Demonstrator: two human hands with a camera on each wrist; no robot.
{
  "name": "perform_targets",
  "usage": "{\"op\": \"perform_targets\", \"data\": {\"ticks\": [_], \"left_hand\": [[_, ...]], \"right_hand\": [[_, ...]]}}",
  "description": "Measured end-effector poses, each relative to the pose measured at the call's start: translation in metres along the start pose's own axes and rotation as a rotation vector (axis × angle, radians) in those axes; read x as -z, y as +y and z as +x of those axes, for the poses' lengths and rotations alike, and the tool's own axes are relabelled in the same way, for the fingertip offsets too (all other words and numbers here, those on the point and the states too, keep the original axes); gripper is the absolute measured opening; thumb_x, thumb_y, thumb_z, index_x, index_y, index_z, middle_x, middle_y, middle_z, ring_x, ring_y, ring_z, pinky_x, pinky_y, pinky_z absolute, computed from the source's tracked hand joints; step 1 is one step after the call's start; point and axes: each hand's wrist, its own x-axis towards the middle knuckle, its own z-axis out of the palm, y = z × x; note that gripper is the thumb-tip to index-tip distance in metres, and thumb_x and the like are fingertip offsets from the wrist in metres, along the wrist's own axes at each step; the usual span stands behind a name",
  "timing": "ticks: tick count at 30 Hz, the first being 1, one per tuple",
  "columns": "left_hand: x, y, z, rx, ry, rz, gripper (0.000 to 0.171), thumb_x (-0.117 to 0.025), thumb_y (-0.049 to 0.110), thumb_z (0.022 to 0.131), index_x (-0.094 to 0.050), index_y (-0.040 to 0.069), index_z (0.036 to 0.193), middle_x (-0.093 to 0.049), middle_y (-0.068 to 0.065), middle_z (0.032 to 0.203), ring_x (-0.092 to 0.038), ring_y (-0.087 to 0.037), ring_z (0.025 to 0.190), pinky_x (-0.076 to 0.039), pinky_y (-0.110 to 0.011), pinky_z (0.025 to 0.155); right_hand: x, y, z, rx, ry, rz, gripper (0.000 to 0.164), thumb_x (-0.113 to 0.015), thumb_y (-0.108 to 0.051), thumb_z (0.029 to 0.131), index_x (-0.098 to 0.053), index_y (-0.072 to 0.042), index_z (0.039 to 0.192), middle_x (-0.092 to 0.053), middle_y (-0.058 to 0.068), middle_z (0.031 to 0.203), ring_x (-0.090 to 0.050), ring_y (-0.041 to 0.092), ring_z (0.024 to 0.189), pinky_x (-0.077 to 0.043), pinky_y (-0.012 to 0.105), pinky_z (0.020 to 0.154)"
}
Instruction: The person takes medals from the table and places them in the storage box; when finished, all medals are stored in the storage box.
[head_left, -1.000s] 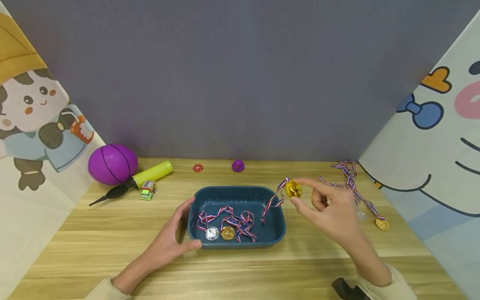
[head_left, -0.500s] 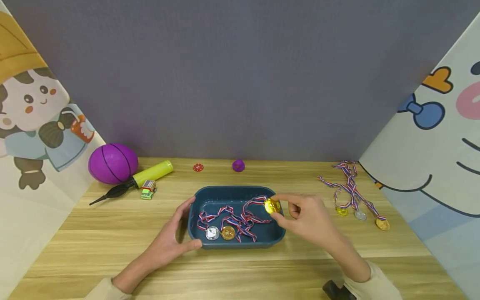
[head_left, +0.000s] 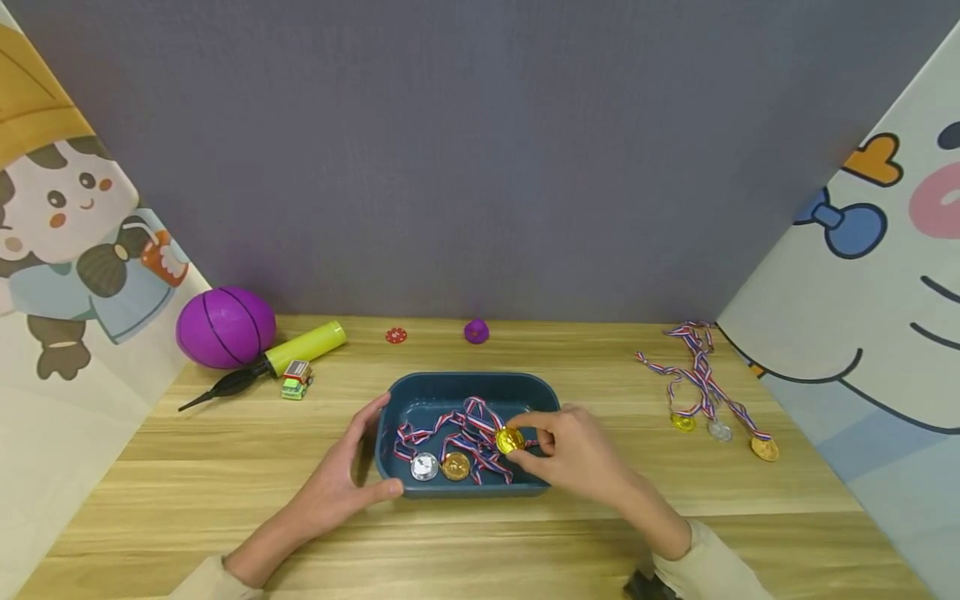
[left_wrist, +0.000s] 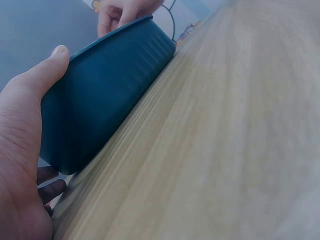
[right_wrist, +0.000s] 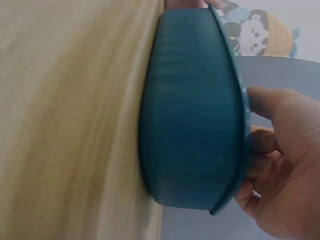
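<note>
A dark teal plastic tub (head_left: 480,492) stands on the wooden table. My left hand (head_left: 330,487) grips its left end, thumb at the near rim and fingers around the far side; the left wrist view shows the thumb (left_wrist: 59,57) against the wall. Over the inside right of the tub, my right hand (head_left: 581,458) pinches a shiny gold medal (head_left: 509,440) between thumb and index finger. Its striped ribbon lies among other ribbons. A silver medal (head_left: 423,467) and a duller gold medal (head_left: 456,466) rest on the tub floor. The tub wall (right_wrist: 192,110) hides the pinched medal in the right wrist view.
Several ribboned medals (head_left: 720,430) lie at the right. At the back left are a purple ball (head_left: 227,327), a yellow pump (head_left: 303,348) and a small toy truck (head_left: 296,380). A red chip (head_left: 396,335) and small purple object (head_left: 476,331) sit near the grey back wall (head_left: 480,167).
My right hand has carried the shiny gold medal leftward and down, from beside the tub's right end to inside it, ribbon trailing in. My left hand has stayed on the tub.
</note>
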Motion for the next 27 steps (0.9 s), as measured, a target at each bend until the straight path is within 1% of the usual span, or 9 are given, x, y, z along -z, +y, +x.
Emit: {"op": "perform_targets", "data": {"ticks": [4,6,7,9,11,16,21,23,27], "left_hand": [[0.001,0.0,-0.001,-0.005,0.003,0.003,0.113,-0.092,0.032,0.088,-0.023,0.032,0.177,-0.048,-0.022,0.167,-0.046,-0.053,0.151,-0.026,-0.085,0.12],[0.001,0.0,-0.001,-0.007,0.003,0.001,0.113,-0.092,0.032,0.088,-0.023,0.032,0.177,-0.048,-0.022,0.167,-0.046,-0.053,0.151,-0.026,-0.085,0.12],[0.001,0.0,-0.001,-0.008,0.003,0.002,0.113,-0.092,0.032,0.088,-0.023,0.032,0.177,-0.048,-0.022,0.167,-0.046,-0.053,0.151,-0.027,-0.085,0.12],[0.001,0.0,-0.001,-0.011,0.002,0.004,0.113,-0.092,0.032,0.088,-0.023,0.032,0.177,-0.047,-0.022,0.168,-0.046,-0.053,0.151,-0.027,-0.085,0.12],[0.001,0.0,-0.001,-0.012,0.002,0.005,0.113,-0.092,0.032,0.088,-0.023,0.032,0.177,-0.047,-0.022,0.169,-0.045,-0.053,0.151,-0.027,-0.085,0.119],[0.0,-0.001,0.0,-0.012,-0.005,-0.006,0.113,-0.092,0.031,0.088,-0.023,0.032,0.177,-0.046,-0.022,0.169,-0.045,-0.053,0.152,-0.027,-0.085,0.12],[0.0,-0.001,0.0,-0.016,-0.006,-0.008,0.113,-0.092,0.032,0.088,-0.023,0.032,0.177,-0.047,-0.022,0.168,-0.045,-0.052,0.151,-0.028,-0.084,0.12],[0.0,-0.001,0.0,-0.017,-0.005,-0.007,0.113,-0.092,0.032,0.089,-0.023,0.031,0.178,-0.047,-0.022,0.168,-0.045,-0.052,0.151,-0.028,-0.083,0.12],[0.0,-0.001,0.0,-0.013,-0.004,-0.007,0.113,-0.092,0.031,0.088,-0.023,0.032,0.178,-0.046,-0.022,0.169,-0.045,-0.053,0.152,-0.028,-0.083,0.12]], "right_hand": [[-0.008,-0.002,0.004,0.006,-0.026,-0.037,0.031,-0.093,-0.031,0.093,-0.087,-0.018,0.12,-0.027,-0.024,0.055,-0.024,-0.005,0.051,-0.043,0.026,0.069],[-0.011,-0.003,0.006,0.009,-0.033,-0.041,0.032,-0.093,-0.032,0.092,-0.087,-0.018,0.12,-0.027,-0.025,0.054,-0.024,-0.005,0.051,-0.048,0.03,0.078],[-0.012,-0.004,0.007,0.009,-0.036,-0.04,0.032,-0.093,-0.032,0.092,-0.087,-0.018,0.121,-0.026,-0.025,0.054,-0.024,-0.005,0.05,-0.049,0.032,0.082],[-0.014,-0.006,0.009,0.01,-0.04,-0.034,0.033,-0.093,-0.031,0.092,-0.086,-0.017,0.122,-0.026,-0.024,0.053,-0.024,-0.005,0.05,-0.05,0.034,0.084],[-0.016,-0.008,0.011,0.014,-0.049,-0.03,0.034,-0.093,-0.031,0.092,-0.086,-0.017,0.123,-0.027,-0.024,0.053,-0.025,-0.004,0.05,-0.05,0.035,0.085],[-0.019,-0.011,0.014,0.009,-0.067,-0.042,0.035,-0.093,-0.033,0.092,-0.087,-0.017,0.123,-0.032,-0.022,0.053,-0.027,-0.003,0.052,-0.043,0.029,0.079],[-0.02,-0.011,0.015,0.011,-0.056,-0.034,0.035,-0.094,-0.031,0.092,-0.087,-0.016,0.122,-0.029,-0.024,0.051,-0.025,-0.003,0.05,-0.042,0.028,0.077],[-0.02,-0.01,0.015,0.021,-0.049,-0.031,0.036,-0.094,-0.03,0.091,-0.086,-0.015,0.123,-0.027,-0.024,0.051,-0.024,-0.004,0.049,-0.043,0.029,0.078],[-0.021,-0.008,0.016,0.028,-0.033,-0.028,0.036,-0.094,-0.026,0.091,-0.086,-0.013,0.124,-0.026,-0.024,0.051,-0.024,-0.004,0.048,-0.042,0.03,0.077]]}}
